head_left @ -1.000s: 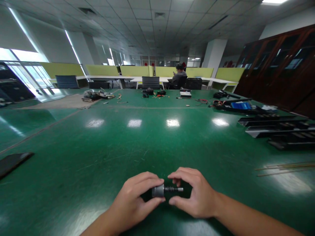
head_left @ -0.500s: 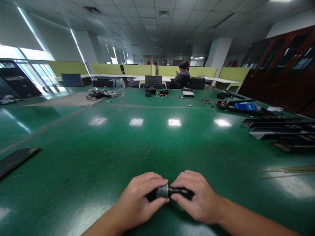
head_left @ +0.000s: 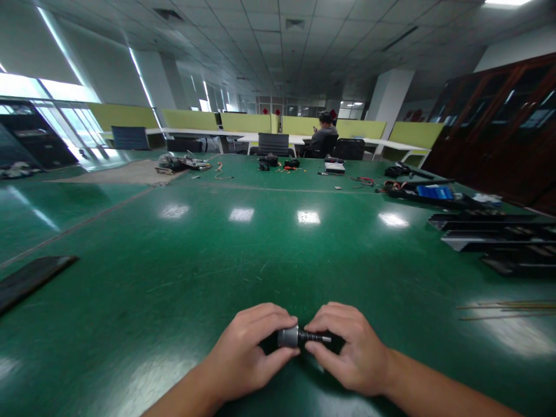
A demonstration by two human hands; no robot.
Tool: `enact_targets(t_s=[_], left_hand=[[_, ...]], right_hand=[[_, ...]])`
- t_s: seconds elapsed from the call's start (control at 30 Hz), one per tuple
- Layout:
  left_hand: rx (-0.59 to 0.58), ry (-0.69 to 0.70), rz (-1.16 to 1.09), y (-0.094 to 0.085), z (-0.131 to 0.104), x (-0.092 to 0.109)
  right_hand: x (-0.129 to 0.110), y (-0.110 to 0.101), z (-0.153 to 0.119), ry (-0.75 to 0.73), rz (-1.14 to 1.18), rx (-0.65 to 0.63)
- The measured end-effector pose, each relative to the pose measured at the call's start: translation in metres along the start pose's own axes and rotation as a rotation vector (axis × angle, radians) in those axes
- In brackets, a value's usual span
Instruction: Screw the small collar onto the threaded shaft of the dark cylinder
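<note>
A small dark cylindrical part (head_left: pixel 288 337) lies sideways between my hands, low in the middle of the head view. My left hand (head_left: pixel 256 346) is closed on its thick grey body, thumb below and fingers above. From the body a thin ribbed black shaft with a pale metal tip (head_left: pixel 325 339) points right. Around the shaft, near the body, my right hand (head_left: pixel 347 346) pinches with thumb and fingertips. The tip shows in the gap inside my right hand's curled fingers.
Below is a green table (head_left: pixel 217 255). A dark flat slab (head_left: pixel 35 281) lies left; black metal rails (head_left: pixel 490 240) and thin rods (head_left: pixel 508 306) lie right. Farther back are a tray with blue items (head_left: pixel 434 192), small parts, and a seated person (head_left: pixel 324 136).
My right thumb and fingertips have shifted slightly right along the shaft. My left hand stays on the body. The view has tilted a little.
</note>
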State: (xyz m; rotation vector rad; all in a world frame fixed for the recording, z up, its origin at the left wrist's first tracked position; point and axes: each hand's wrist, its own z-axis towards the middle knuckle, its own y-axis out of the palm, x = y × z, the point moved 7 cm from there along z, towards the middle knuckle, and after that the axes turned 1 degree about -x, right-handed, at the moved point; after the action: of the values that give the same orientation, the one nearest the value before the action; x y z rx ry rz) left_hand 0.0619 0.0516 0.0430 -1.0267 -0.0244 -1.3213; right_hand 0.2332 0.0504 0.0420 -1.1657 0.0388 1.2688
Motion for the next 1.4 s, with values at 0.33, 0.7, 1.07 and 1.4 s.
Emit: enact_targets(t_s=[0.33,0.7,1.07,1.4], left_hand=[[0.018,0.011,0.012,0.0001,0.0,0.0013],[0.013,0.013,0.015,-0.002,-0.0015,0.0046],[0.036,0.008,0.018,-0.0032,-0.0027,0.0047],[0.038,0.01,0.03,-0.0036,-0.0017,0.004]], right_hand=[[0.0013,0.0008,0.0,0.03,0.016,0.001],[0.001,-0.0004,0.0017,0.047,0.002,0.033],[0.003,-0.002,-0.0023,0.064,0.001,0.025],[0.0051,-0.0016,-0.0024,0.072,0.0,0.031]])
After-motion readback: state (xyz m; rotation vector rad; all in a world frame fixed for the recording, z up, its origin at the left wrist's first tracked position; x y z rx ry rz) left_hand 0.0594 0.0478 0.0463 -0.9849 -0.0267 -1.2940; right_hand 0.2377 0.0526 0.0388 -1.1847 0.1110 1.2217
